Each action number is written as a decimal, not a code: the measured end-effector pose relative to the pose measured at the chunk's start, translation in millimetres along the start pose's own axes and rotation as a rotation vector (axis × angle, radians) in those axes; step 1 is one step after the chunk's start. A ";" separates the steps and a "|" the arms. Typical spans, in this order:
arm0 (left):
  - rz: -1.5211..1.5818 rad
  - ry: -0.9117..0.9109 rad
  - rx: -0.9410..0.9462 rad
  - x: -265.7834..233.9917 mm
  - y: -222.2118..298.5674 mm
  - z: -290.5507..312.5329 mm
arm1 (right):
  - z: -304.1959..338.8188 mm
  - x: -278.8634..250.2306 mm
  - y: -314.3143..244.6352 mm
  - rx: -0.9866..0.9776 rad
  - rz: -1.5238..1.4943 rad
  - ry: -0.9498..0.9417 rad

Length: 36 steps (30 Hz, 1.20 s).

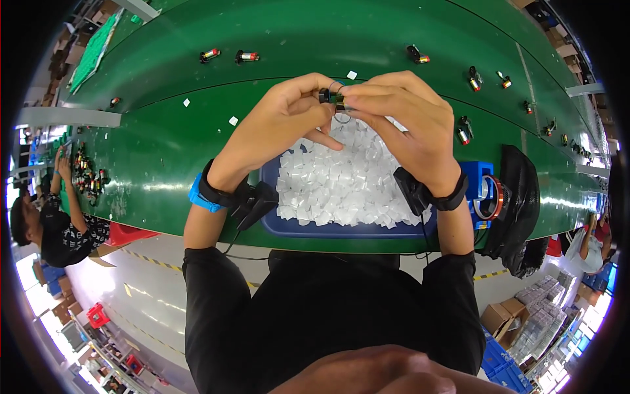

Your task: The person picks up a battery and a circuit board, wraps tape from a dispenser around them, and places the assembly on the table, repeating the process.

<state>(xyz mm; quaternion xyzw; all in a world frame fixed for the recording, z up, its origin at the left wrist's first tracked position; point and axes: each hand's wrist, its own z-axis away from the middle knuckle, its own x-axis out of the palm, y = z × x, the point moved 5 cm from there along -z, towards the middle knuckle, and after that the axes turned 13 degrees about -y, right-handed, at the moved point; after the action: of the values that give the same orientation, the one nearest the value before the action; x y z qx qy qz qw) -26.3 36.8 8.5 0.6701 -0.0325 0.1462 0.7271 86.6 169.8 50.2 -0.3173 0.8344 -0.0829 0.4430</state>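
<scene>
Above the blue tray (341, 231), a small black part (325, 96) with thin wires is held up between my two hands. My left hand (279, 121) pinches it from the left, fingers curled and one fingertip pointing down to the right. Thumb and fingers of my right hand (417, 115) close on its other end and cover most of it. A thin loop of wire shows just under the fingertips. Small white plastic-like pieces (341, 180) are heaped in the tray below.
Small black-ended cylinders with red and yellow bands (247, 57) lie scattered over the green table (157, 151). Right of the tray stand a blue device with an orange ring (482, 194) and a black plastic bag (520, 203). At far left, a co-worker (56, 226) reaches toward a pile of parts.
</scene>
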 end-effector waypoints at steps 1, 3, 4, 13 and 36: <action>0.000 0.002 0.003 -0.3 0.3 0.7 | -0.6 -0.6 0.4 -0.003 0.000 -0.001; -0.087 0.024 0.032 -1.7 2.8 2.1 | -1.0 -3.0 2.3 -0.029 0.042 -0.007; -0.131 0.035 0.045 -2.3 3.8 2.7 | -1.1 -3.6 3.1 -0.040 0.063 -0.009; -0.131 0.036 0.092 3.5 5.1 -1.1 | -8.1 -13.8 -11.0 -0.121 0.182 0.028; -0.871 0.333 0.590 21.8 28.7 10.9 | 7.0 9.8 9.9 0.499 -0.824 0.010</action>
<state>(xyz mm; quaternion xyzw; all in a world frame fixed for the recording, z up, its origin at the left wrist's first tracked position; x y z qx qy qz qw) -11.2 31.5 42.6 0.7647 0.4058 -0.0611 0.4968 83.6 172.6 35.1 -0.5051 0.5959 -0.4510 0.4317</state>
